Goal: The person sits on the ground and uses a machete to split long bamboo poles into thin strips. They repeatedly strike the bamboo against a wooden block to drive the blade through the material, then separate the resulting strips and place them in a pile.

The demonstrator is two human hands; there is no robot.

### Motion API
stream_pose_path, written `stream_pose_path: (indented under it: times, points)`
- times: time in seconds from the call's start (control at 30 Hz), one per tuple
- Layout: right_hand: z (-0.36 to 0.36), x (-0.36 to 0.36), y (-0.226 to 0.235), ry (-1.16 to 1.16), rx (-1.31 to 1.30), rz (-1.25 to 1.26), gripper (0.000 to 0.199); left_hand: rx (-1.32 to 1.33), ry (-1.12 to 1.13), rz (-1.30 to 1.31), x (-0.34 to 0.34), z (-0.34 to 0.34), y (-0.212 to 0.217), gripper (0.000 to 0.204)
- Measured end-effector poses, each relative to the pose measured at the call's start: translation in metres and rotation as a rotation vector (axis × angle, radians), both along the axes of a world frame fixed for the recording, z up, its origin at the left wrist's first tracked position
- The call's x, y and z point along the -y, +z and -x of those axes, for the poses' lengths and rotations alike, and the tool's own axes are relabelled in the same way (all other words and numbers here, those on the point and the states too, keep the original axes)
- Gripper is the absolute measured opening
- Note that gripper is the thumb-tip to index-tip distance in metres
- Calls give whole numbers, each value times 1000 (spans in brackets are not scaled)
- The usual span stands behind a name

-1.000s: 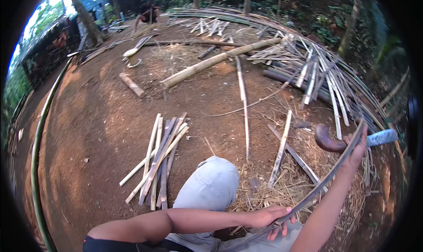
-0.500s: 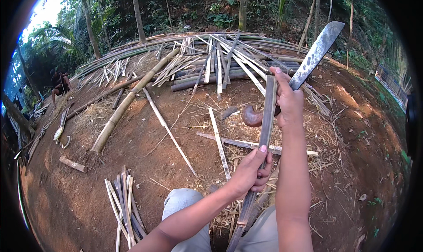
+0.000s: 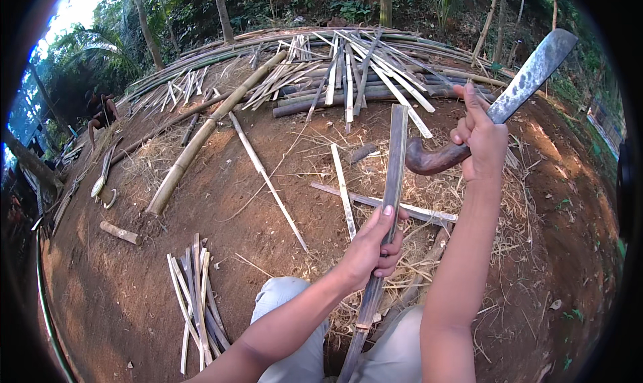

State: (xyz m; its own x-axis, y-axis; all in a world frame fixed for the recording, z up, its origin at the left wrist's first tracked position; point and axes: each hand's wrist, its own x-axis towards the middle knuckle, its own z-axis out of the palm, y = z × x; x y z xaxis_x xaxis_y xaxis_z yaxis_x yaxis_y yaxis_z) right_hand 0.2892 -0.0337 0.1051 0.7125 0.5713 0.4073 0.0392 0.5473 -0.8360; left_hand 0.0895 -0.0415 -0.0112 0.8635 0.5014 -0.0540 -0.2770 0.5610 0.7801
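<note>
My left hand (image 3: 372,250) is closed around a dark split bamboo strip (image 3: 396,145), which slants up between my knees. To its right, my right hand (image 3: 481,136) grips a machete by its curved brown wooden handle (image 3: 429,160), index finger raised off the grip. The machete's wide, spotted grey blade (image 3: 534,73) points up to the right, away from the bamboo. The strip's top end stands free, a short gap left of the handle. Beyond my left hand, a pale split slat (image 3: 343,192) and a darker slat (image 3: 382,203) lie on the ground.
A bundle of split bamboo (image 3: 196,296) lies by my left knee. A thick bamboo pole (image 3: 194,158) and a thin stick (image 3: 268,182) stretch across the soil. Cut poles and slats (image 3: 348,81) are piled farther back. Another person (image 3: 100,115) is at far left. Shavings (image 3: 495,242) cover the right side.
My right hand has moved right with the machete, leaving the bamboo strip's upper end, which it was against before. My left hand still holds the strip. The view has shifted slightly.
</note>
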Motion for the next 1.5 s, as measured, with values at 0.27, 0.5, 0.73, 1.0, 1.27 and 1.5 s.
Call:
stream_pose_path:
  times: [0.27,0.5,0.73,1.0,1.27,1.5]
  points:
    - [26,-10,-23,-151,713,542,66,45,228,-108,-18,27,2,29]
    - [77,-12,-50,-208,1337,636,85,28,216,89,-22,51,3,35]
    - [64,-12,-41,-101,1175,907,95,-164,335,-17,4,41,5,41]
    - [45,-38,-54,1,1007,713,96,-185,339,-26,28,41,-5,39]
    - [51,-45,-49,54,1216,762,96,-197,404,-114,19,49,-11,37]
    - [-9,-102,-25,-179,1185,817,95,-181,324,-213,44,40,-5,37]
